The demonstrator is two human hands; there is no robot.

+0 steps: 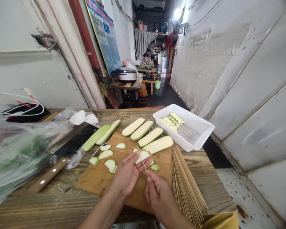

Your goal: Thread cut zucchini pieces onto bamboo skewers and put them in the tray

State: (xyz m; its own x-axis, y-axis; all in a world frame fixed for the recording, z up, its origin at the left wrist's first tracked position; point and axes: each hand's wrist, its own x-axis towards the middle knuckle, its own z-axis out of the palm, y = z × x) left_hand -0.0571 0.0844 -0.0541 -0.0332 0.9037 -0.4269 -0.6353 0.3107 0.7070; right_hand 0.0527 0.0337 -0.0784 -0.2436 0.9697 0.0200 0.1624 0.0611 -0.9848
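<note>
Over the wooden cutting board (92, 178), my left hand (127, 171) holds a pale half-round zucchini slice (142, 156) between thumb and fingers. Pinched in my right hand (158, 189) is a thin bamboo skewer (145, 168), its upper end at the lower edge of that slice. Whether the tip has gone in, I cannot tell. Loose cut slices (105, 155) lie on the board left of my hands, and a few more are partly hidden behind them. Halved zucchini (158, 145) rest along the board's far edge, cut faces up.
A white plastic tub (193, 140) at the right holds skewered slices (173, 121). Beside the board lies a bundle of bamboo skewers (187, 187). At left are a cleaver (72, 140) and a plastic bag of greens (21, 156). A person (146, 59) sits far back.
</note>
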